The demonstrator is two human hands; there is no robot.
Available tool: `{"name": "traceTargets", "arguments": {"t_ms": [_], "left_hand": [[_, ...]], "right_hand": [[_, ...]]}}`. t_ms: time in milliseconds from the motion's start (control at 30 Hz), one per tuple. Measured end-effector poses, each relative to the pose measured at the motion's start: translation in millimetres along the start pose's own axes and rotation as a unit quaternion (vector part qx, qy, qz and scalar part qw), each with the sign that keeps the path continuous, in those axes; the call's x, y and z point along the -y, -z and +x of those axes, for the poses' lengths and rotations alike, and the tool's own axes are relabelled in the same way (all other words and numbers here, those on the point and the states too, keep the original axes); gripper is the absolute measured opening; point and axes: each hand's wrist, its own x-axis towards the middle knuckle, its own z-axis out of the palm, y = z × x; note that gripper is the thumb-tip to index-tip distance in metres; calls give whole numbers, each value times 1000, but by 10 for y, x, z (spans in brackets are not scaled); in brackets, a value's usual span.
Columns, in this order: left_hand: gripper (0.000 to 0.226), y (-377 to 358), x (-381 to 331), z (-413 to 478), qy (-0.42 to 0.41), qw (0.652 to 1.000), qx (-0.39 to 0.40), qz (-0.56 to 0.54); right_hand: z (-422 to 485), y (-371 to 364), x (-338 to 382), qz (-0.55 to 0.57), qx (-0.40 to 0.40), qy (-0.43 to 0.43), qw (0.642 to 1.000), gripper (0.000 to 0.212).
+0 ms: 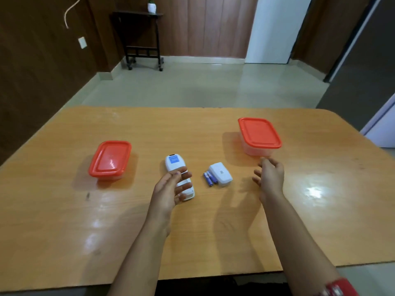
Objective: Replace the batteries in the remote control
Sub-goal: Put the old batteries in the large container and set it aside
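Left hand (171, 189) hovers over the remote (179, 178), grip wide; right hand (270, 176) spread, holding nothing.

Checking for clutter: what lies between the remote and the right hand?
In the head view: two blue batteries and a white battery cover, between remote and right hand.

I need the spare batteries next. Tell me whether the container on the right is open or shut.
Shut. The right container has its red lid seated flat over the rim on all visible sides. The right hand hovers just in front, not touching it.
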Motion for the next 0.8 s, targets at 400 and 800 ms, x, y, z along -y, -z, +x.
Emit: {"name": "traceTargets", "arguments": {"t_ms": [400, 800], "left_hand": [[22, -64, 61, 133, 14, 1000, 15, 1], [39, -157, 119, 53, -53, 992, 96, 63]], "right_hand": [[786, -227, 168, 12, -42, -86, 995, 32], [132, 727, 277, -62, 53, -67, 994, 15]]}}
